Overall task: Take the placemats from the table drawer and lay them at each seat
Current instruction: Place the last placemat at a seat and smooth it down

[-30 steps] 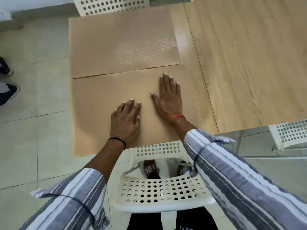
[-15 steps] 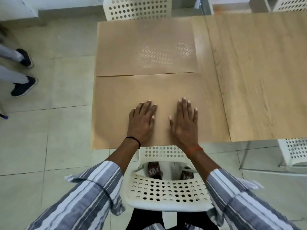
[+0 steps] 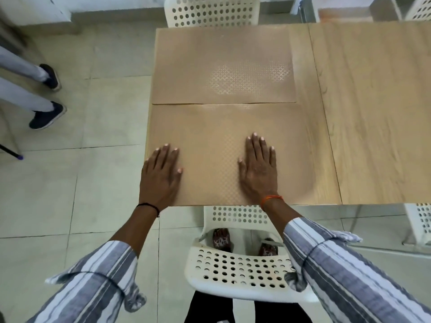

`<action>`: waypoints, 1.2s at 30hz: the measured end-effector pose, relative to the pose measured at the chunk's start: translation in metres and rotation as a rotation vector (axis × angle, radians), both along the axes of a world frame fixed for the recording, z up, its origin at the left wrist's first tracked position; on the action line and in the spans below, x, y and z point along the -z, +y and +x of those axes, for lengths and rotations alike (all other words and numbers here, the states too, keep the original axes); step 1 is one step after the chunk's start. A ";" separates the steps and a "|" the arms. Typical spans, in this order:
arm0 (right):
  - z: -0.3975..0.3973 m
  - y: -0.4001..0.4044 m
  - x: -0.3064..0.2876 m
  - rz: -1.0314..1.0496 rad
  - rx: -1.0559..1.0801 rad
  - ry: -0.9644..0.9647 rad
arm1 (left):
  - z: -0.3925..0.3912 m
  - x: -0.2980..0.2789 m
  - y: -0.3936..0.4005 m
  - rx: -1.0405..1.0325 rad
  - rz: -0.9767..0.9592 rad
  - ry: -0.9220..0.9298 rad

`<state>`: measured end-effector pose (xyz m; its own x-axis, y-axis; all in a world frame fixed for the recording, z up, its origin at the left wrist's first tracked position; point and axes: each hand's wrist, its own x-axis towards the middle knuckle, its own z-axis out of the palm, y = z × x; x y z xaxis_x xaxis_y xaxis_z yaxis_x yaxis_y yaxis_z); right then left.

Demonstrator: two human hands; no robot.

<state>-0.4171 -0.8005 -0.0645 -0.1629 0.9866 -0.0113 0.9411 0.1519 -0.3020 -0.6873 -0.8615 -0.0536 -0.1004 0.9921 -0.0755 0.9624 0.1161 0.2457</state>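
Two tan patterned placemats lie on the left end of the light wooden table (image 3: 373, 108). The near placemat (image 3: 221, 127) lies in front of me, and its far edge meets the far placemat (image 3: 224, 64). My left hand (image 3: 161, 176) rests flat on the near mat's left part, fingers spread, by its left edge. My right hand (image 3: 260, 170) presses flat on the mat's right half. Neither hand grips anything. No drawer shows in this view.
A white perforated chair (image 3: 240, 262) stands between me and the table's near edge. Another white chair (image 3: 211, 10) sits at the far side, and a third (image 3: 419, 224) at the right. A person's legs and dark shoes (image 3: 46, 115) stand on the tiled floor at left.
My hands have slid apart on the near placemat: the left one toward its left edge, the right one further right. The camera view has shifted left, so the table sits more to the right.
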 end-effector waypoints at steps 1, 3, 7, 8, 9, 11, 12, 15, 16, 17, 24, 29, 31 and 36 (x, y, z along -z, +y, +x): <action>0.000 0.000 -0.005 -0.020 -0.006 0.004 | -0.003 -0.003 0.002 -0.022 0.012 -0.016; 0.003 0.000 -0.016 -0.070 -0.017 0.013 | -0.003 -0.014 0.007 -0.133 0.040 -0.093; 0.010 0.001 -0.055 -0.018 0.023 0.081 | 0.012 -0.053 0.019 -0.220 0.106 -0.208; 0.012 0.000 -0.068 0.000 0.032 0.100 | 0.018 -0.067 0.020 -0.182 0.132 -0.232; 0.013 -0.002 -0.081 0.021 0.037 0.118 | 0.025 -0.081 0.023 -0.150 0.154 -0.265; 0.018 -0.006 -0.109 0.091 0.044 0.161 | 0.039 -0.111 0.026 -0.112 0.186 -0.326; 0.022 -0.010 -0.124 0.129 0.038 0.184 | 0.047 -0.127 0.026 -0.090 0.206 -0.344; 0.034 -0.026 -0.170 0.186 0.015 0.225 | 0.069 -0.174 0.019 -0.032 0.268 -0.358; 0.040 -0.033 -0.185 0.203 0.020 0.235 | 0.076 -0.188 0.013 -0.018 0.279 -0.371; 0.046 -0.041 -0.198 0.223 0.025 0.247 | 0.082 -0.200 0.006 -0.004 0.292 -0.396; 0.072 -0.107 -0.271 0.310 0.034 0.319 | 0.112 -0.265 -0.055 0.074 0.349 -0.499; 0.052 -0.128 -0.310 0.374 0.002 0.371 | 0.097 -0.305 -0.083 0.110 0.431 -0.566; 0.034 -0.126 -0.323 0.394 -0.005 0.390 | 0.081 -0.320 -0.087 0.101 0.452 -0.592; -0.034 -0.111 -0.344 0.423 -0.013 0.363 | 0.008 -0.343 -0.079 0.095 0.515 -0.602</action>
